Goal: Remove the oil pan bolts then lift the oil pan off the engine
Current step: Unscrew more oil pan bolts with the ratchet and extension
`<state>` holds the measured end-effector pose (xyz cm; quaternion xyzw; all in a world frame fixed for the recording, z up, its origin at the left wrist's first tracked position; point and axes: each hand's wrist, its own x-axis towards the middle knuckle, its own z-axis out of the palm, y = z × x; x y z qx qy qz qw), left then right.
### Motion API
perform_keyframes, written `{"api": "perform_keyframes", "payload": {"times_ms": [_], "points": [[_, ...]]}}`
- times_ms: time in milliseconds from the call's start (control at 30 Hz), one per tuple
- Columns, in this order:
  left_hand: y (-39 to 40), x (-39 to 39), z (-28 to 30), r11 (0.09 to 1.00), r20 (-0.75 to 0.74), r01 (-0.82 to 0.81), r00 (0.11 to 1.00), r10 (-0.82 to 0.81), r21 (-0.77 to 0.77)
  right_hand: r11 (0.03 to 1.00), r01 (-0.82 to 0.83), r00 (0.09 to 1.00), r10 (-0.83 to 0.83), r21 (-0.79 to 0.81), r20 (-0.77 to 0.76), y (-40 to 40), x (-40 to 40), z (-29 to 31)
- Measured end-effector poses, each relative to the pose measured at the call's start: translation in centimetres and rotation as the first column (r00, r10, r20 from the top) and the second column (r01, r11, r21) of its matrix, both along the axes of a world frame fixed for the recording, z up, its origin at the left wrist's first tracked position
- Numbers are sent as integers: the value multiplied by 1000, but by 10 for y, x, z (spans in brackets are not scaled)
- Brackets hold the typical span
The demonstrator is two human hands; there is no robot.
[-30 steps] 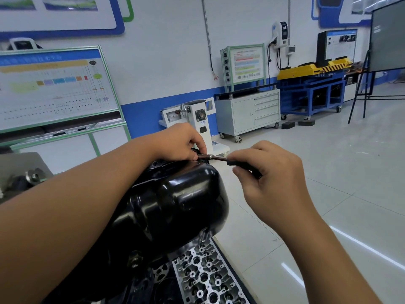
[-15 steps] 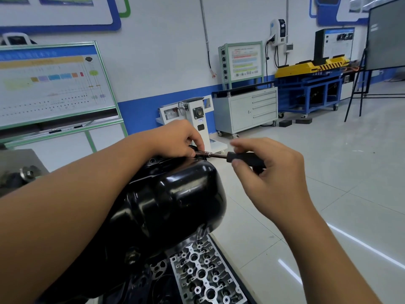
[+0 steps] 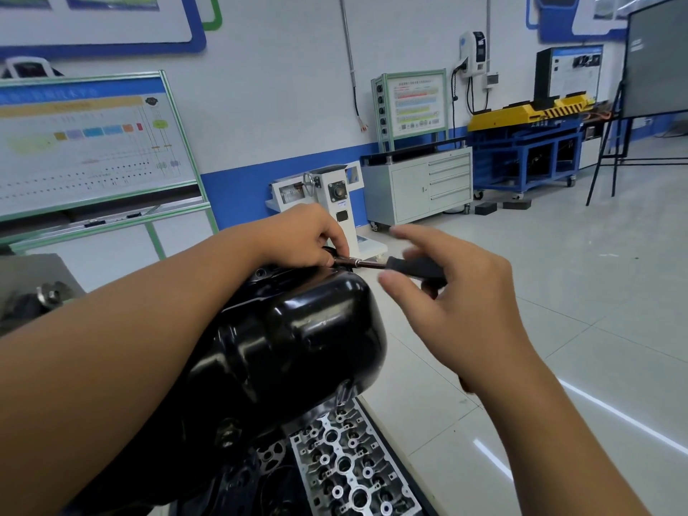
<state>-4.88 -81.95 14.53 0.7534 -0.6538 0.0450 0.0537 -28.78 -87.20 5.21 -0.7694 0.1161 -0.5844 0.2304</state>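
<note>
R hand (image 3: 461, 299) loosely pinches driver (image 3: 405, 266)

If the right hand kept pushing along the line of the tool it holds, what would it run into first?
Probably the left hand, whose fingers pinch the tool's metal tip at the rim of the black oil pan. The right hand points that way; depth is unclear.

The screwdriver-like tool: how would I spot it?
Find the glossy black oil pan at centre. Along its top far edge runs the tool, between left hand and right hand. It is the only slim metal shaft with a black handle.
</note>
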Motion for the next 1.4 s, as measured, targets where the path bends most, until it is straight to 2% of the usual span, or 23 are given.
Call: {"api": "perform_keyframes", "payload": {"times_ms": [67, 100, 167, 267, 333, 400, 467, 567, 733, 933, 1200, 1400], "points": [[0, 0, 0, 1000, 1, -1, 1000, 1, 3, 980, 70, 997, -71, 187, -1, 0, 3, -2], [0, 0, 0, 1000, 0, -3, 1000, 3, 0, 973, 83, 996, -84, 214, -7, -2, 4, -4], [0, 0, -1, 1000, -7, -6, 1000, 6, -10, 986, 81, 997, -77, 146, -30, -4, 0, -3], [1, 0, -1, 1000, -8, -8, 1000, 8, -13, 996, 33, 998, -37, -78, -43, -5, -3, -2], [0, 0, 0, 1000, -1, -7, 1000, 7, -11, 993, 6, 1000, -7, -118, -8, -3, -1, -2], [0, -1, -1, 1000, 10, -8, 1000, 8, -6, 1000, 21, 1000, -22, 16, 21, 0, 1, -2], [0, -2, -1, 1000, 28, -11, 1000, 11, -7, 977, 85, 996, -82, 196, -22, 0, 4, -4], [0, -2, -3, 1000, 51, -8, 999, 8, -12, 960, 81, 997, -75, 269, -33, -8, 4, -6], [-1, -3, -3, 1000, 83, -3, 997, 4, -9, 1000, 0, 1000, 0, 11, -19, -12, -2, -7], [-3, -5, -1, 999, 159, -1, 987, -7, 52, 973, -45, 999, 46, -228, 3, -35, -6, -15], [-4, -9, 1, 996, 244, -35, 970, 15, 79, 980, -121, 992, 124, -161, 9, -42, -14, -21], [-1, -8, 1, 997, 232, -3, 973, -16, 80, 995, -56, 993, 65, -86, 103, -45, -22, -18]]}}
